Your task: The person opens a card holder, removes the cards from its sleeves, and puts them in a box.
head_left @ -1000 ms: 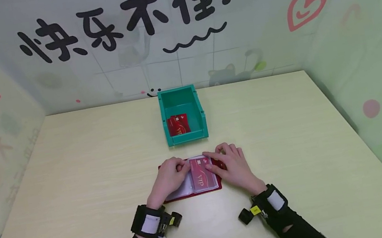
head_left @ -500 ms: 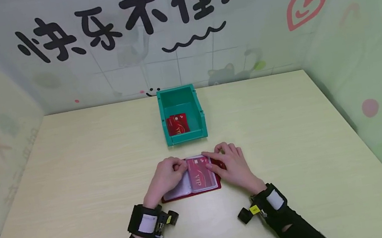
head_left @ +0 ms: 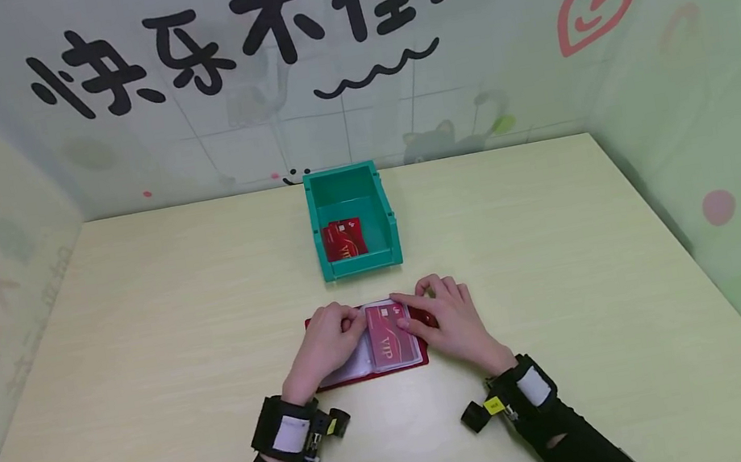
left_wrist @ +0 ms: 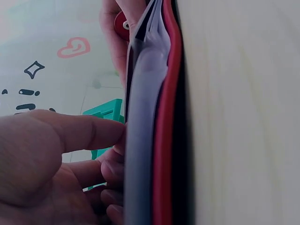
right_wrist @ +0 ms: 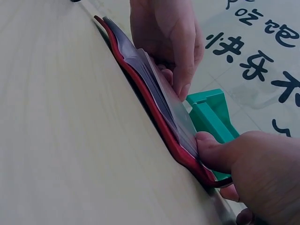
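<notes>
An opened red card holder (head_left: 366, 380) with clear sleeves lies on the table in front of the person. Inside its right-hand sleeve a red VIP card (head_left: 390, 338) shows through the plastic. My left hand (head_left: 330, 340) bends over the left page, thumb and index finger pinching at the sleeve's edge beside the card's upper left corner. In the right wrist view that hand's curled fingers (right_wrist: 183, 89) meet the page edge. My right hand (head_left: 455, 323) grips the holder's right side, its thumb (right_wrist: 211, 150) on the sleeve and other fingers around the cover. The left fingertips' exact hold is partly hidden.
Just beyond the card holder stands a green bin (head_left: 363, 263) with several red VIP cards (head_left: 345, 239) in its front left part. A pale wooden table (head_left: 171, 313) carries everything. Printed walls (head_left: 692, 128) enclose it at the back and sides.
My left hand and the holder shifted slightly left, then back right. My right hand stays in the same place on the holder's right side.
</notes>
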{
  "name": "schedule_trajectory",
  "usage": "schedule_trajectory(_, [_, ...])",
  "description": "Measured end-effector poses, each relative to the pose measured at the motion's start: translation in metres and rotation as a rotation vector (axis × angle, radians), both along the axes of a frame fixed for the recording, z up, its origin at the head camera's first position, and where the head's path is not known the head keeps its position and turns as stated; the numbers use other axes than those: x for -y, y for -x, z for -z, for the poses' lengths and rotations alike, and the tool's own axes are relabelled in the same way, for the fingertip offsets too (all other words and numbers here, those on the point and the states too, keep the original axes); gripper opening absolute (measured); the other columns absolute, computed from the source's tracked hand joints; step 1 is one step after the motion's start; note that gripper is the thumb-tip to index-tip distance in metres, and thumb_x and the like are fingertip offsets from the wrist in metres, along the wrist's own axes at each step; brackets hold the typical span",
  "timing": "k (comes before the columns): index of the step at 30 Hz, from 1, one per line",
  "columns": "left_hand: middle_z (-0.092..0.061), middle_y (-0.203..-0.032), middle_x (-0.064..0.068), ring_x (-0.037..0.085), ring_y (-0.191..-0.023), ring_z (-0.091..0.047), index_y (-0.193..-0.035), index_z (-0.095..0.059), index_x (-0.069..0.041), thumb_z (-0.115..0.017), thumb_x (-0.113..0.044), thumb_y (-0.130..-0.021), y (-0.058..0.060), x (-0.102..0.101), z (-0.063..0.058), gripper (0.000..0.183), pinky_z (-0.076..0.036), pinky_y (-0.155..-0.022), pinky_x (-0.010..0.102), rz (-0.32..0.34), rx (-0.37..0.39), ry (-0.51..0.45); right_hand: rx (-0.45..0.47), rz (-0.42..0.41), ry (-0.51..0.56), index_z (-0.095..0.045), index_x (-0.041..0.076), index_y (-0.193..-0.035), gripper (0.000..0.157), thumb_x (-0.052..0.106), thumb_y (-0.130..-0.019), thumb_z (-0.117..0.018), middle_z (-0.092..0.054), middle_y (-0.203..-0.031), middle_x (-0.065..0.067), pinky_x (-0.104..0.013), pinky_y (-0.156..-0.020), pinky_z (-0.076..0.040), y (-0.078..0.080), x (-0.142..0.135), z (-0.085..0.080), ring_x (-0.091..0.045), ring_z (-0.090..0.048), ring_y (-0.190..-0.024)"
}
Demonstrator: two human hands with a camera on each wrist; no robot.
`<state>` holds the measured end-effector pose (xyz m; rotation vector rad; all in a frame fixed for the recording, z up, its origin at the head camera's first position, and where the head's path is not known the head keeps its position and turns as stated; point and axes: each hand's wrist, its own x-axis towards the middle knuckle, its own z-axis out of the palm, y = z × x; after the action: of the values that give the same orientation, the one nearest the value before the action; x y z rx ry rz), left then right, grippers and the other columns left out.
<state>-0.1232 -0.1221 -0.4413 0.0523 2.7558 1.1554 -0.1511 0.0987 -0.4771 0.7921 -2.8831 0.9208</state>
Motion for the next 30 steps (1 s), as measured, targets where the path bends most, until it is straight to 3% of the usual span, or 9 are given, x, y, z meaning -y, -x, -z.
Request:
schedule_trajectory(10, [-0.053,-0.079,0.006,0.019,-0.082,-0.048,-0.097,-0.077,-0.003,-0.065,-0.018,-0.096,-0.0011,-0.0007,-0.0048,0.020,-0.034,-0.067,0.027,0.018,0.039,-0.016,0.000,0.003,-0.012,-0.066,0.022,-0.134,0.044,0.035,-0.092,-0.071,-0.049,-0.110,-0.007,-0.042,-0.086,-0.030,-0.0004,0.0007,-0.0003,-0.029,-0.041,-0.107])
schedule_trajectory(17, [-0.055,-0.091,0.011,0.024,-0.094,-0.043,-0.104,-0.077,-0.002,-0.063,-0.019,-0.096,-0.0037,-0.0052,-0.0080,0.024,-0.035,-0.078,0.034,0.040,0.056,0.043,-0.006,-0.002,-0.021,-0.066,0.022,-0.135,0.044,0.033,-0.092,-0.072,-0.050,-0.111,-0.008,-0.043,-0.087,-0.032,-0.0011,0.0012,-0.0028,-0.029,-0.041,-0.109])
schedule_trajectory(23, [-0.055,-0.091,0.012,0.022,-0.090,-0.042,-0.100,-0.077,0.002,-0.063,-0.015,-0.095,-0.0044,-0.0046,-0.0074,0.022,-0.030,-0.085,0.037,0.063,0.010,0.052,0.009,-0.007,-0.020,-0.066,0.022,-0.134,0.044,0.033,-0.092,-0.071,-0.049,-0.112,-0.008,-0.045,-0.089,-0.032,-0.0009,0.0009,-0.0053,-0.030,-0.041,-0.110])
schedule_trajectory(30, [-0.053,-0.096,0.012,0.026,-0.097,-0.040,-0.089,-0.077,-0.001,-0.070,-0.022,-0.093,-0.0070,-0.0075,-0.0089,0.022,-0.033,-0.080,0.034,0.007,0.046,0.063,0.050,-0.013,-0.044,-0.065,0.025,-0.136,0.047,0.040,-0.091,-0.071,-0.048,-0.114,-0.008,-0.044,-0.091,-0.031,0.0002,-0.0001,-0.0052,-0.029,-0.040,-0.112])
